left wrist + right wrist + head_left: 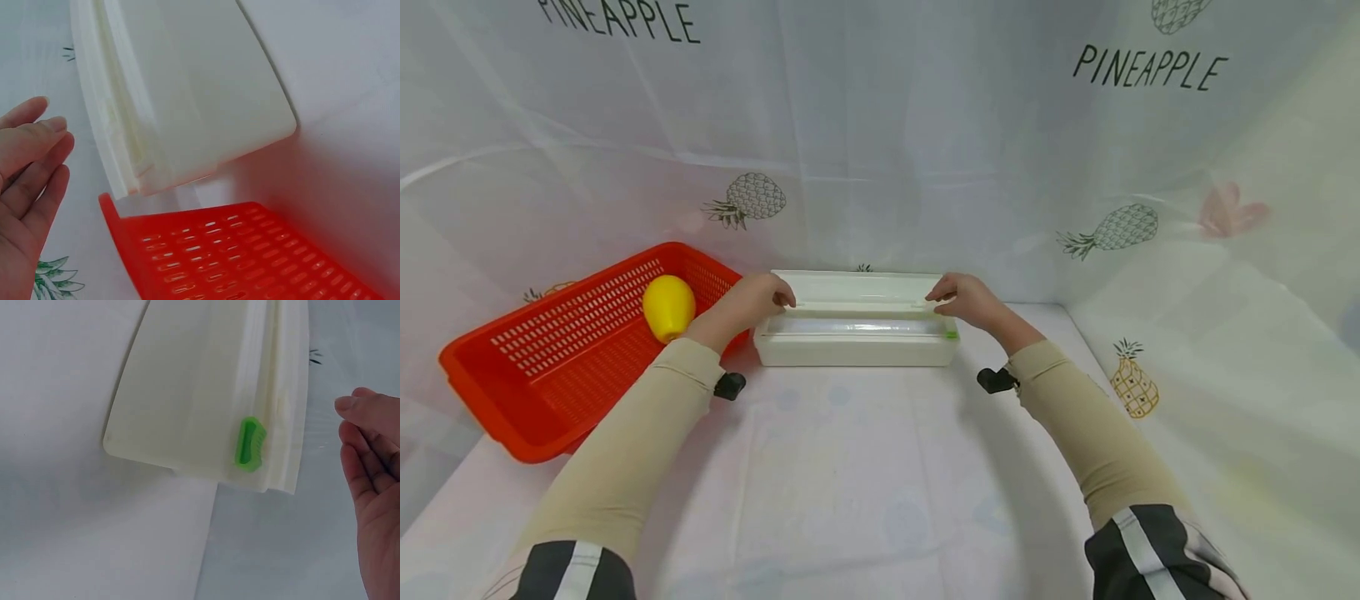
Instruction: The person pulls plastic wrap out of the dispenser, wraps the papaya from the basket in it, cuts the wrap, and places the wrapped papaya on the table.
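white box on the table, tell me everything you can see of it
The white box is a long, narrow dispenser of smooth, plastic-looking material. Its lid stands open at the back, showing a clear roll of film inside. A small green slider sits at its right end. It lies flat beside the red basket. The left hand and right hand are at its two ends.

"PINEAPPLE" twice on the white backdrop cloth [880, 125], upper left and right

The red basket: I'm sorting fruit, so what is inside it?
Inside the red basket lies one yellow fruit, near its far end. The left forearm covers the near right corner, so anything there stays hidden.
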Tool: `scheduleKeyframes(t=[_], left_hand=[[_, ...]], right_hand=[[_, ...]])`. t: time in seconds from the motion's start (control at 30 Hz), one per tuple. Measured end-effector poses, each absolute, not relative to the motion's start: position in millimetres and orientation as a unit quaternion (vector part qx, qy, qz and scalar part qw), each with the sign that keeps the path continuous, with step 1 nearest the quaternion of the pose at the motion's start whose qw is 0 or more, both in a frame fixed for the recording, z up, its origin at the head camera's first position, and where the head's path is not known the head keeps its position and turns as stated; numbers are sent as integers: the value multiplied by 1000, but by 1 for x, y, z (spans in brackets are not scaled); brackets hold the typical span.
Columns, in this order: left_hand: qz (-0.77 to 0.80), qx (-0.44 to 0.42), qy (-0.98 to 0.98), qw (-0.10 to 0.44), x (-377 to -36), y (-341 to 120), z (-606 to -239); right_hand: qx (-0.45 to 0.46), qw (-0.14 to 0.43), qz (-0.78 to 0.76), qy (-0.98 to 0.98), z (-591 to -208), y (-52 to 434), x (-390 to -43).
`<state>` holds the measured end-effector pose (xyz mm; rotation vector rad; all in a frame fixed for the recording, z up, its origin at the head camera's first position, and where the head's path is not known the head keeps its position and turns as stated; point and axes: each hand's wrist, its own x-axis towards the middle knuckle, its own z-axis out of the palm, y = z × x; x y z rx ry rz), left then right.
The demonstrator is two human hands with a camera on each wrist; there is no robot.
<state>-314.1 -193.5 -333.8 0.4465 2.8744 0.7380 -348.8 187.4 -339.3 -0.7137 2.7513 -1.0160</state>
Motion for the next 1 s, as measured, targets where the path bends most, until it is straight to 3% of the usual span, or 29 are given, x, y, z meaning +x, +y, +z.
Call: scheduleKeyframes(t=[0.37, 1.0], left_hand=[[250, 150, 956, 41, -314, -191, -317], [236, 174, 956, 4, -307, -193, -299]], right_hand=[[-244, 9, -307, 920, -324, 193, -350], [-234, -4, -323, 917, -303, 194, -342]])
